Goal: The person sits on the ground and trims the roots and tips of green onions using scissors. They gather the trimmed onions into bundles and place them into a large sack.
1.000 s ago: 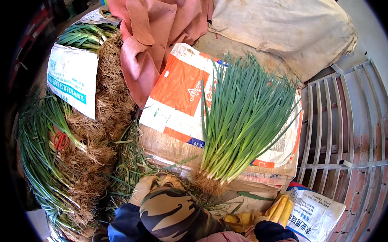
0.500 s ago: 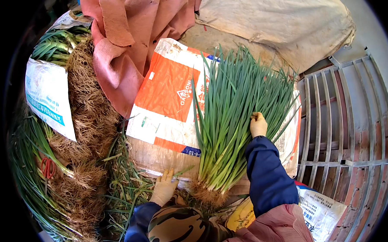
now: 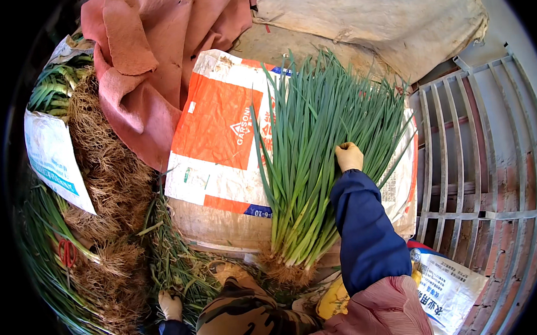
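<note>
Hands (image 3: 170, 305) (image 3: 349, 157) parted further — two, one spread bundle (image 3: 307, 160)

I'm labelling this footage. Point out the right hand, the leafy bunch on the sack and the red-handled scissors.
Right hand (image 3: 349, 157): head view, on the back of the hand.
Leafy bunch (image 3: 307, 160): head view, on its green leaves.
Scissors (image 3: 67, 253): head view, on the red handles.

A: Right hand (image 3: 349, 158)?
B: Curled at the leaves (image 3: 314, 120) of the bunch (image 3: 309, 201); pinch indistinct.
A: Below that grip?
B: Pale stems (image 3: 302, 244), then brown roots (image 3: 285, 273). Sack (image 3: 219, 125) beneath the bunch.
A: Left hand (image 3: 170, 306)?
B: Lower left of the grip, at scraps (image 3: 180, 264); contact indistinct.
A: Other bearings?
B: Rack (image 3: 482, 152) right of grip, pink cloth (image 3: 151, 95) upper left.
</note>
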A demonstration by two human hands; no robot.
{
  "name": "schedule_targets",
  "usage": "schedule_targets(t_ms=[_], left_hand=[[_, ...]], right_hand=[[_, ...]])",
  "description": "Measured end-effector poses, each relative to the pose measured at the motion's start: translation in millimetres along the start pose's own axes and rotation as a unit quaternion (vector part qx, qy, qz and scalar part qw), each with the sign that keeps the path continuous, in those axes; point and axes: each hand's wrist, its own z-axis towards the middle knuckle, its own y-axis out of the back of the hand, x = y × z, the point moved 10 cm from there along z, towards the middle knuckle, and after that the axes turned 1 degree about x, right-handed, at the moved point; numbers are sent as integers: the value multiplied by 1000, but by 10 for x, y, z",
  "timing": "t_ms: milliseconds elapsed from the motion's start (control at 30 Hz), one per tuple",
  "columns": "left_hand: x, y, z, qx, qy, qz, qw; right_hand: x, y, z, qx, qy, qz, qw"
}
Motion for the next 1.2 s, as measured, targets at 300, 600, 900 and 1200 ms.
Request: schedule_targets(t_ms=[300, 600, 900, 1200], left_hand=[[640, -846, -183, 88, 95, -199, 971], [736, -1248, -207, 135, 147, -298, 934], [821, -1258, -222, 102, 137, -323, 931], [-291, -166, -480, 3, -26, -144, 989]], right_hand=[[-208, -215, 257, 13, -56, 7, 998], [-448, -407, 389, 44, -91, 165, 981], [-403, -328, 171, 61, -52, 482, 872], [-499, -351, 254, -22, -19, 476, 879]])
